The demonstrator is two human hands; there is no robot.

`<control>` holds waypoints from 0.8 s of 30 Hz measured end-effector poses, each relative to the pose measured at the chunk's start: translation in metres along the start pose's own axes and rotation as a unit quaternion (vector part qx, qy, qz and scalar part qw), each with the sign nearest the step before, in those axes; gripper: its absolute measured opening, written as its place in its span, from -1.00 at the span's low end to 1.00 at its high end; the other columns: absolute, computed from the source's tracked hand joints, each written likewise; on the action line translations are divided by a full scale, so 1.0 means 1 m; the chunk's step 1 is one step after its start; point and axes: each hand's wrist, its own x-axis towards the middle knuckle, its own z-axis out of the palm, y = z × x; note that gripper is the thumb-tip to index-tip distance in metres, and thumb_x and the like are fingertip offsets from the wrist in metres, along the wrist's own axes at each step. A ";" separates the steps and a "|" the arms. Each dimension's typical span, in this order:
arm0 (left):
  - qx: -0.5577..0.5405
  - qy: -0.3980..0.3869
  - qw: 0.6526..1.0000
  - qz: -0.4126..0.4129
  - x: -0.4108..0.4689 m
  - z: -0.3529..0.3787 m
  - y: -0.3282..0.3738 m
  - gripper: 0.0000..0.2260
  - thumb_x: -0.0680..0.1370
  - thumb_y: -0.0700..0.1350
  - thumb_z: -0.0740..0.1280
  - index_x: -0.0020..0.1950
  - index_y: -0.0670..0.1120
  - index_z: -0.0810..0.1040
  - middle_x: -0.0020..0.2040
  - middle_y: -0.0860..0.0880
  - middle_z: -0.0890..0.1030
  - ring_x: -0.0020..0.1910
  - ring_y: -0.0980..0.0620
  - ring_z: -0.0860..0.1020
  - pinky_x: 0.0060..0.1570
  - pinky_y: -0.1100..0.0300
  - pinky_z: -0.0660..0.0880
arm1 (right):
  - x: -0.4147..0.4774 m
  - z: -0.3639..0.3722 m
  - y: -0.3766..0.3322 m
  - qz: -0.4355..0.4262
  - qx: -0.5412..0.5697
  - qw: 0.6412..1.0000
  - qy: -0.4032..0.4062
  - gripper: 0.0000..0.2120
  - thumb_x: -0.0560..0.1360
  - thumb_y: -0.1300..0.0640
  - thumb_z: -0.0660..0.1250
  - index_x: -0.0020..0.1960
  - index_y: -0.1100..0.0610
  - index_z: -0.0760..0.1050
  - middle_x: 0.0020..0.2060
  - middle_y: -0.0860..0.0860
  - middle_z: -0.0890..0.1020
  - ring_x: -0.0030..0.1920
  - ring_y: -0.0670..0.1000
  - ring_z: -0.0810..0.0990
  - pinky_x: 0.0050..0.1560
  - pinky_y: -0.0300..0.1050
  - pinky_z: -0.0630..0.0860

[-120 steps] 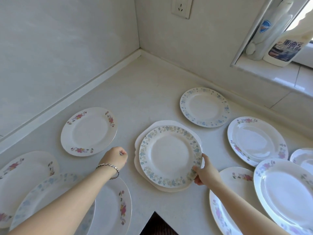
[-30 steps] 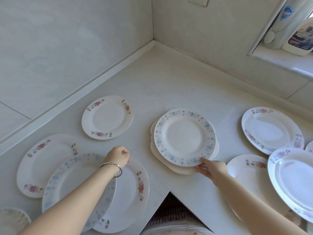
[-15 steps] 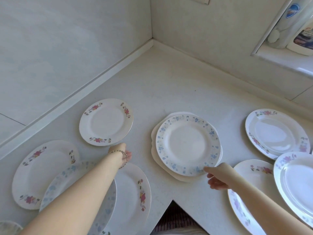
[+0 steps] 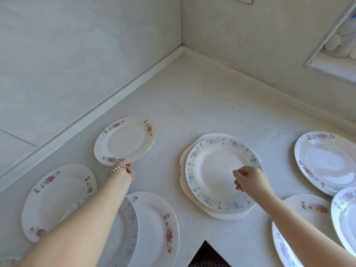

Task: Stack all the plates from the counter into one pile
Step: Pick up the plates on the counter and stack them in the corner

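The pile (image 4: 221,176) sits mid-counter: a blue-flowered plate on a plain white scalloped plate (image 4: 184,191). My right hand (image 4: 249,181) hovers over the pile's right side with its fingers curled and nothing in it. My left hand (image 4: 123,166), with a bracelet at the wrist, grips the near rim of a small red-flowered plate (image 4: 125,140) to the left of the pile. Whether that plate is lifted off the counter I cannot tell.
At the front left lie a large red-flowered plate (image 4: 55,197), a blue-flowered plate (image 4: 130,230) partly under my arm, and another red-flowered plate (image 4: 156,226). Three more plates (image 4: 327,162) overlap at the right. Walls meet at the far corner; the counter edge (image 4: 204,241) notches in front.
My left hand has reached forward from the front plates and taken the small red-flowered plate's rim. My right hand has let go of the pile's edge and now hovers above it.
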 end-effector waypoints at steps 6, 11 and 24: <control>0.164 -0.057 0.984 0.044 -0.028 -0.021 0.012 -0.75 0.60 -0.29 0.17 -0.27 -0.10 0.38 -0.69 0.10 0.53 -0.72 0.24 0.48 -0.79 0.44 0.18 | 0.008 -0.024 0.023 -0.010 -0.001 0.999 0.039 -0.78 0.50 0.16 0.23 -0.31 0.11 0.51 -0.44 -0.01 0.62 -0.56 -0.16 0.54 -0.42 -0.31 0.47; 0.258 -0.166 0.945 0.113 -0.101 -0.026 0.001 -0.78 0.53 -0.38 0.23 -0.25 -0.13 0.47 -0.56 0.05 0.60 -0.67 0.19 0.53 -0.73 0.48 0.16 | 0.016 -0.065 0.049 0.028 -0.026 0.997 0.068 -0.78 0.50 0.13 0.21 -0.29 0.13 0.50 -0.40 0.02 0.63 -0.42 -0.01 0.57 -0.14 -0.08 0.54; 0.445 -0.256 0.852 0.100 -0.158 0.000 -0.121 -0.78 0.50 -0.33 0.33 -0.29 -0.07 0.50 -0.33 -0.04 0.50 -0.42 0.05 0.40 -0.69 0.44 0.30 | 0.008 -0.100 0.105 0.084 -0.011 0.994 0.062 -0.78 0.47 0.21 0.17 -0.23 0.23 0.55 -0.43 0.04 0.59 -0.44 0.01 0.54 -0.26 -0.10 0.51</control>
